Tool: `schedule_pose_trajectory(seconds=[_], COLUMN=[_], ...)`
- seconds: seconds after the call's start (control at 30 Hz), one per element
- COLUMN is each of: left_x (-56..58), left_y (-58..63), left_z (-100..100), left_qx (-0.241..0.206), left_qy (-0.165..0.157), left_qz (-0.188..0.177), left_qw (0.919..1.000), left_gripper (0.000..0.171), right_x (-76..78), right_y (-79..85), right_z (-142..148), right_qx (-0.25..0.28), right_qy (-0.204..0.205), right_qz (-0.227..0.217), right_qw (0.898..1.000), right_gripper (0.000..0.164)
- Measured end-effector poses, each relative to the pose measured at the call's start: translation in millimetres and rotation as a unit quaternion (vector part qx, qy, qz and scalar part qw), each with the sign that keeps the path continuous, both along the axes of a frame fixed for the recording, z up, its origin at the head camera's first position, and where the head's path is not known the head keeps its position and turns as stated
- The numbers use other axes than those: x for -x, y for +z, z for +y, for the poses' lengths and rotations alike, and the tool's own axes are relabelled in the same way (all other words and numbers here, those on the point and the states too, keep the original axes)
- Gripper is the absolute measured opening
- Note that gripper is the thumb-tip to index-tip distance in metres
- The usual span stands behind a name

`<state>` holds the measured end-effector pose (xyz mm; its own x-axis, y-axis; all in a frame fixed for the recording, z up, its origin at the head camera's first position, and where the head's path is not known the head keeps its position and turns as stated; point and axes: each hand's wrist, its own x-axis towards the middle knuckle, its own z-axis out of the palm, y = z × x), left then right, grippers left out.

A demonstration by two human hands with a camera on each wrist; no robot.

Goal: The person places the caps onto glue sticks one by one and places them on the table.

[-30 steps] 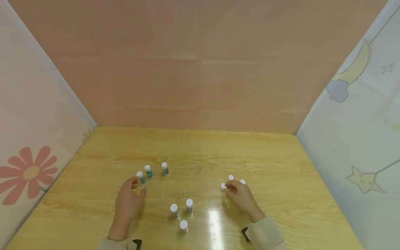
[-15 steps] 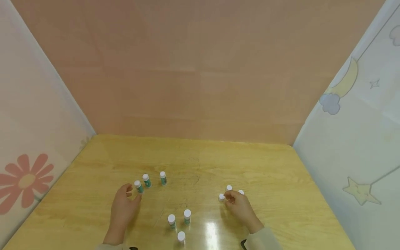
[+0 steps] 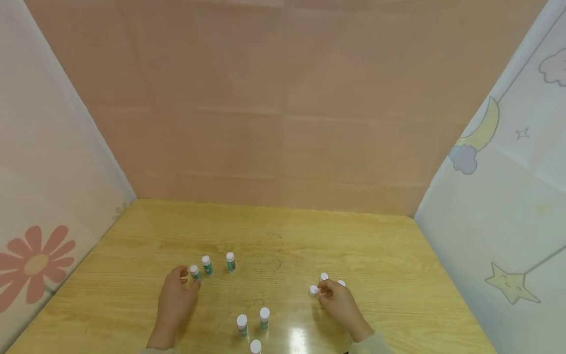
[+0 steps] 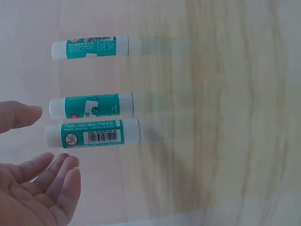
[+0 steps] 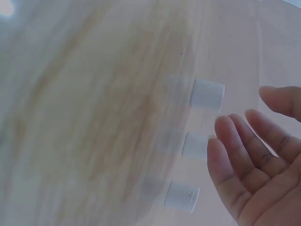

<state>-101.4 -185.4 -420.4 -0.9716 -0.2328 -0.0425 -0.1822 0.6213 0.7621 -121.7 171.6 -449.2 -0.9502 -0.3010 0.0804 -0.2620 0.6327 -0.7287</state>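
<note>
Three glue sticks with green labels and white ends stand upright in a loose row on the left. My left hand [image 3: 174, 297] is beside the nearest glue stick [image 4: 93, 133], thumb and fingers spread apart with nothing between them. Behind that one are the middle glue stick [image 4: 91, 105] and the farthest glue stick [image 3: 231, 262]. On the right, three short white caps stand on the table: a near cap [image 3: 313, 290], a cap [image 5: 207, 94] and another cap [image 5: 182, 196]. My right hand [image 3: 340, 302] hovers close by them, fingers loosely bent and holding nothing.
Closer to me in the middle are three more upright sticks: one green-labelled stick [image 3: 264, 318], a second green-labelled stick [image 3: 241, 324] and a white-topped one [image 3: 255, 346] cut off by the frame. Walls enclose the wooden table [image 3: 274, 236] at the back and both sides.
The head view has tilted up, so everything on the table sits lower in it. My left hand has drawn slightly away from the nearest glue stick; my right hand stays by the caps.
</note>
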Motion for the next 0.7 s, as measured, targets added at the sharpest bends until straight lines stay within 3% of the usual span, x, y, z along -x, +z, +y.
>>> schedule_pose_trajectory(seconds=[0.33,0.7], left_x=[8.6,12.6], left_y=[-3.6,-4.9], left_z=[3,1], left_qx=[-0.011,0.007], left_qy=[-0.004,0.013], left_qz=[0.01,0.004], left_qw=[0.9999,0.9999], left_gripper=[0.046,0.04], right_x=[2.7,8.5], right_y=[-3.0,-7.6], right_z=[0,-6], right_qx=[-0.002,-0.013], right_qy=[-0.018,-0.011], right_qz=[-0.044,-0.048], right_qw=[0.999,0.999], right_gripper=[0.027,0.032])
